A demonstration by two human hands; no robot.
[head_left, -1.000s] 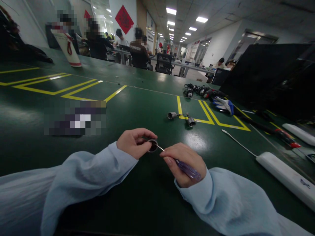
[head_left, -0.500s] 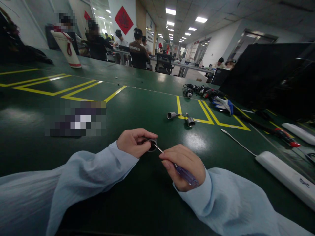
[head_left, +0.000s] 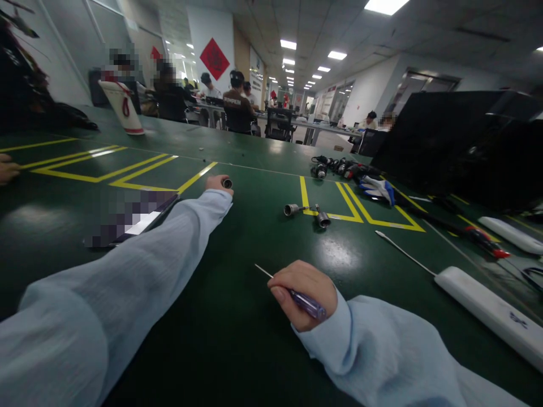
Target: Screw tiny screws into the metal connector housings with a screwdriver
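Note:
My left hand (head_left: 215, 183) reaches forward over the green table, near a yellow tape corner. Its fingers are closed on a round, hollow metal part (head_left: 227, 183), whose open end faces the camera. Nearer to me, my right hand (head_left: 307, 291) grips a screwdriver (head_left: 309, 305) with a clear purple handle. The thin shaft points up and left, its tip apart from anything. Two similar cup-shaped metal parts, one on the left (head_left: 291, 210) and one on the right (head_left: 323, 219), lie on the table with thin stems.
A pixelated dark flat object (head_left: 139, 217) lies beside my left forearm. Another person's hand (head_left: 7, 169) shows at the left edge. A paper cup (head_left: 123, 107) stands farther back. On the right are a glove (head_left: 377, 189), cabled parts (head_left: 322, 168), a white power strip (head_left: 487, 305) and a black monitor (head_left: 445, 147).
My left hand has carried the metal part forward and left, away from the screwdriver tip. My right hand still holds the screwdriver in nearly the same place. Another person's hand has appeared at left.

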